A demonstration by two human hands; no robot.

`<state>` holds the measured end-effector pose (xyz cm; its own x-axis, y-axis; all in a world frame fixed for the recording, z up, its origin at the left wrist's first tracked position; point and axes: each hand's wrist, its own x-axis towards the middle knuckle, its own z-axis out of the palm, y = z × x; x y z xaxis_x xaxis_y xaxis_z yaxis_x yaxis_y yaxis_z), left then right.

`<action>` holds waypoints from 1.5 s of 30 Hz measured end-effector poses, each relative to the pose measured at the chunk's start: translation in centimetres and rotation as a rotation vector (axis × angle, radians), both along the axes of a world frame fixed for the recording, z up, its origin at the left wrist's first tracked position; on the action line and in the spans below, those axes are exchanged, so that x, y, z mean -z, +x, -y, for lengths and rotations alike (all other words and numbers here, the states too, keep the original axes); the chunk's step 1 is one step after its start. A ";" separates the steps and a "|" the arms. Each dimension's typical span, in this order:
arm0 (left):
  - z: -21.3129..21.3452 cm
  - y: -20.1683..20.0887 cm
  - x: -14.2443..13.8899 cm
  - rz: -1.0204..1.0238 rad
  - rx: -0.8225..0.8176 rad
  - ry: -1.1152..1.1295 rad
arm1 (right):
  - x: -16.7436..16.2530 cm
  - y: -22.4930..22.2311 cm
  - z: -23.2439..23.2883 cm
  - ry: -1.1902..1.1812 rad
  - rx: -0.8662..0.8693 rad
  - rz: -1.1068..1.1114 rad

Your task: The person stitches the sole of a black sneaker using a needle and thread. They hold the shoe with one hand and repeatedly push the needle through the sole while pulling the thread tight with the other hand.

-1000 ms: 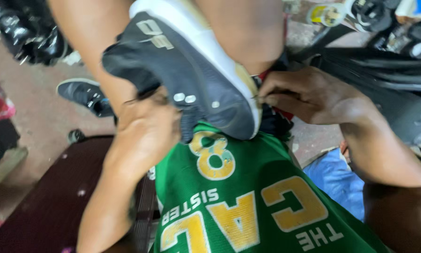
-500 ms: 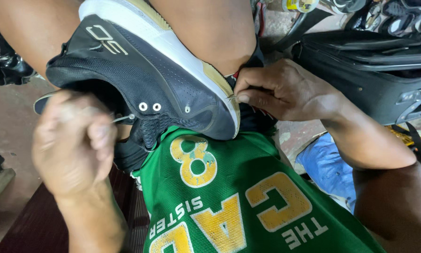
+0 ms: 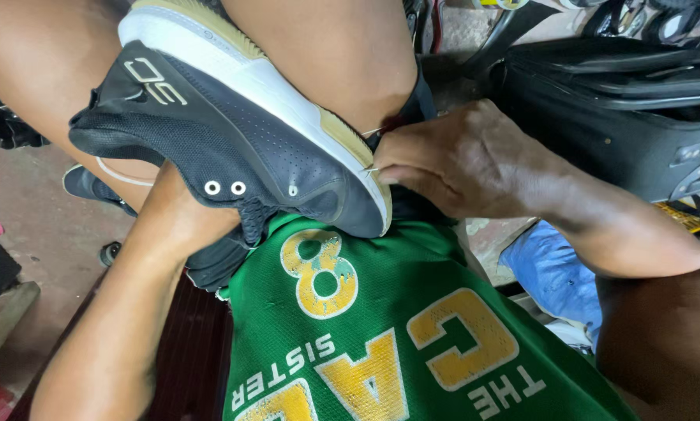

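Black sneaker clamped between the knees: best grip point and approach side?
Take the black sneaker at its heel end, upper left, coming from the left. The heel sticks out free there; the toe is crowded by the right hand and a needle, and the left hand is underneath.

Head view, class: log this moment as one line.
left hand: inside dark sneaker | right hand: pinching needle at sole edge | sneaker: braced between knees

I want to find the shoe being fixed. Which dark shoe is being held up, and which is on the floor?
The dark mesh sneaker with the white sole is held up between the knees. The other dark shoe lies on the reddish floor behind it.
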<state>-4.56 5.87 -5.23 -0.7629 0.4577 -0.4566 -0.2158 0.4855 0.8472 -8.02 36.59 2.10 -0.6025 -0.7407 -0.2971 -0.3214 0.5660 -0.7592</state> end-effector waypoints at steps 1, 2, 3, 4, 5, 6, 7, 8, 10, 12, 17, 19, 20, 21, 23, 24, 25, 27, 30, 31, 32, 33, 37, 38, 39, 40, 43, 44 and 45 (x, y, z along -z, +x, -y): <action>0.1 0.0 0.3 0.024 0.005 0.015 | -0.1 -0.1 0.0 0.019 -0.003 0.000; 0.1 0.0 0.5 0.051 0.013 0.034 | -0.3 0.0 0.1 0.041 -0.002 0.002; 0.1 0.0 0.7 0.054 0.030 0.023 | -0.6 0.1 0.1 0.065 -0.001 0.007; 0.2 0.1 0.8 0.055 0.043 0.010 | -0.8 0.2 0.3 0.062 0.012 -0.008; 0.2 0.2 0.8 0.053 0.052 -0.007 | -1.1 0.4 0.4 0.055 0.021 -0.026; 0.2 0.3 0.9 0.054 0.044 0.011 | -1.2 0.6 0.5 0.046 0.029 -0.043; 0.2 0.5 0.9 0.055 0.040 0.030 | -1.2 0.7 0.6 0.039 0.030 -0.050; 0.2 0.7 1.0 0.057 0.041 0.051 | -1.2 0.8 0.6 0.036 0.035 -0.057; 0.1 1.0 1.3 0.159 0.021 0.070 | -1.0 0.9 0.6 0.025 0.037 -0.065; 0.0 1.2 1.6 0.241 0.005 0.087 | -0.5 1.0 0.4 0.006 0.026 -0.077; -0.1 0.9 2.0 0.241 0.052 0.075 | 0.0 1.6 0.1 -0.013 0.030 -0.153; -0.2 0.7 2.0 0.247 0.068 0.115 | 0.0 1.8 0.3 -0.025 0.041 -0.179; -0.2 0.7 1.8 0.252 0.075 0.133 | 0.0 1.8 0.3 -0.032 0.051 -0.176; -0.3 0.7 1.6 0.258 0.051 0.124 | -0.1 1.8 0.4 -0.037 0.063 -0.169; -0.2 0.6 1.2 0.273 0.001 0.103 | -0.1 1.3 0.4 0.049 0.053 -0.018; -0.1 0.4 1.1 0.244 0.031 0.100 | -0.1 1.0 0.4 0.090 0.046 0.055; 0.1 0.3 1.0 0.214 0.067 0.100 | -0.2 0.8 0.3 0.060 0.052 0.048; 0.3 0.0 0.9 0.198 0.113 0.097 | -0.4 0.4 0.1 0.002 0.059 0.020; 0.4 0.1 0.9 0.245 0.091 0.078 | -0.6 0.4 0.2 0.073 0.027 -0.017; 0.3 0.3 1.0 0.230 0.072 0.090 | -0.6 0.6 0.3 0.057 0.035 -0.032; 0.3 0.5 1.1 0.210 0.056 0.106 | -0.6 0.8 0.5 0.044 0.045 -0.051; 0.2 0.6 1.3 0.229 0.056 0.097 | -0.6 1.1 0.6 0.028 0.050 -0.068; 0.6 1.2 1.8 0.221 0.023 0.120 | -0.2 2.1 1.2 0.039 0.057 -0.138; 0.7 1.3 2.0 0.191 0.024 0.151 | -0.1 2.3 1.2 0.005 0.068 -0.172; 0.8 1.3 2.2 0.227 0.039 0.121 | 0.0 2.5 1.2 -0.030 0.077 -0.201; 0.8 1.3 2.3 0.267 0.051 0.088 | 0.2 2.6 1.1 -0.027 0.081 -0.188; 0.7 1.3 2.6 0.303 0.061 0.060 | 0.7 3.0 0.9 -0.024 0.095 -0.184; 0.5 1.3 2.7 0.308 0.065 0.066 | 0.8 3.2 1.0 -0.018 0.106 -0.191; 0.3 1.3 2.6 0.307 0.065 0.074 | 0.8 3.4 1.0 -0.011 0.119 -0.197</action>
